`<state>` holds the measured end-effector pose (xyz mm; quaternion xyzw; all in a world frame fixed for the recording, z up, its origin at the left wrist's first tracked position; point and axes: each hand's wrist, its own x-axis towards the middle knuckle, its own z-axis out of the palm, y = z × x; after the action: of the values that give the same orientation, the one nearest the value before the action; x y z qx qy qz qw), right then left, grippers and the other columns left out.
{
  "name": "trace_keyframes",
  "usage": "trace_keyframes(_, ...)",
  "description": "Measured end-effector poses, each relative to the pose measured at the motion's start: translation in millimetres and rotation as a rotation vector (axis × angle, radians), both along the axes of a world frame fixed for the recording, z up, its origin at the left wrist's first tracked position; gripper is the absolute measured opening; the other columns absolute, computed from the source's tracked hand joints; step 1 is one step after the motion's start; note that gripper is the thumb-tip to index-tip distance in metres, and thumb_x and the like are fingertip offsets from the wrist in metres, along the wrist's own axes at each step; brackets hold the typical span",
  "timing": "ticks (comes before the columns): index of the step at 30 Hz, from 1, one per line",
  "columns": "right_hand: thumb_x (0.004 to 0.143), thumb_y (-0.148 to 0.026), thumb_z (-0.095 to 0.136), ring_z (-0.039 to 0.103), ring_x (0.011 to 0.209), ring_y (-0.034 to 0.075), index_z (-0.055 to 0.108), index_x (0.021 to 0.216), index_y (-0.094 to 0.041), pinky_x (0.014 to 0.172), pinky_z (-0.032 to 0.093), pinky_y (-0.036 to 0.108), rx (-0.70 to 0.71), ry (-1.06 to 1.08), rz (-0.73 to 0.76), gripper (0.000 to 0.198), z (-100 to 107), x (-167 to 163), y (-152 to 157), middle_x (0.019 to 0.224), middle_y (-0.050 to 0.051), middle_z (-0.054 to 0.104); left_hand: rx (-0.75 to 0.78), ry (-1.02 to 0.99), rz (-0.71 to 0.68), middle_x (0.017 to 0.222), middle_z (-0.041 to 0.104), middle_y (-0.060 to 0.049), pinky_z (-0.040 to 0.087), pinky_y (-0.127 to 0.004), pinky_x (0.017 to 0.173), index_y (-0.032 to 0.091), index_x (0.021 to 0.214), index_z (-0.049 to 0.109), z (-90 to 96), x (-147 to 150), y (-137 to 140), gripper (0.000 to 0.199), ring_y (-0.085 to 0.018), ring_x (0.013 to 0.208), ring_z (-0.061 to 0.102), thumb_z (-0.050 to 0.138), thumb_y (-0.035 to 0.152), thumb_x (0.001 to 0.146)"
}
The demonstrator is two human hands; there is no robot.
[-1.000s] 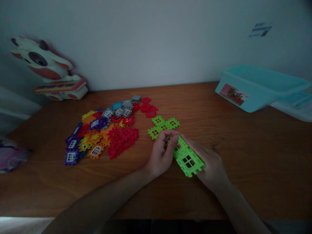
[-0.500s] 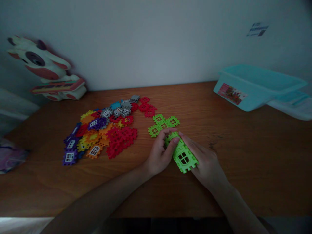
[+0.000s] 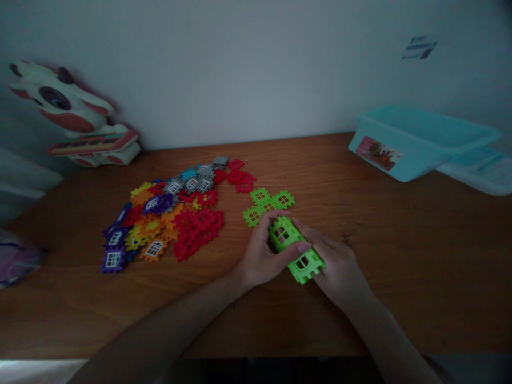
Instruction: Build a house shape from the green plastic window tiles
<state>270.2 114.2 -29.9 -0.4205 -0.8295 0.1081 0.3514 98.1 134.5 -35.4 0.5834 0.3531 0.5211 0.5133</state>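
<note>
Between my hands is a green assembly of interlocking window blocks (image 3: 306, 272), tilted above the table's near half. My left hand (image 3: 266, 253) grips it from the left, its thumb lying across the upper face between two window openings. On the other side my right hand (image 3: 334, 261) holds the assembly's right edge, with fingers partly hidden beneath it. Just beyond my fingers lie several flat green window blocks (image 3: 283, 199) joined together on the table. Part of that flat group is hidden behind my left hand.
A pile of red, orange, yellow, purple and grey blocks (image 3: 172, 208) spreads on the left of the wooden table (image 3: 400, 266). A cow toy with a keyboard (image 3: 80, 117) stands at back left. A turquoise bin (image 3: 412, 144) is at back right, a pale lid beside it.
My left thumb has slid toward me along the green assembly, uncovering its far window opening and partly covering the near one. Both hands keep their hold.
</note>
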Motion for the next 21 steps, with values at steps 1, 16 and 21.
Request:
trace_keyframes(1,0.093,-0.008,0.050,0.065,0.122,0.027,0.034,0.155,-0.022,0.100,0.057,0.041,0.001,-0.003,0.002,0.066,-0.7,-0.2,0.0,0.140,0.013,0.061,-0.003,0.000,-0.008,0.094,0.058,-0.001,0.049,-0.026,0.069,0.023,0.118,0.050,0.4,-0.1,0.1,0.052,-0.014,0.079,0.054,0.080,0.037,0.078)
trace_keyframes(16,0.094,-0.014,0.050,0.068,0.117,0.025,0.048,0.147,-0.024,0.100,0.057,0.040,-0.062,0.096,-0.047,0.054,0.6,-3.6,2.6,0.137,0.009,0.065,-0.001,0.069,0.019,0.105,0.053,-0.003,0.050,-0.033,0.081,0.025,0.130,0.042,-3.3,-0.3,2.5,0.065,-0.018,0.091,0.055,0.078,0.044,0.079)
trace_keyframes(21,0.089,-0.026,0.058,0.066,0.119,0.029,0.054,0.140,-0.017,0.102,0.055,0.041,-0.098,0.166,-0.076,0.052,2.7,-0.8,6.9,0.135,0.014,0.066,0.117,0.177,-0.024,0.135,0.044,-0.008,0.040,-0.044,0.109,0.028,0.142,0.026,-0.1,-7.1,-1.1,0.109,-0.028,0.126,0.046,0.094,0.037,0.057)
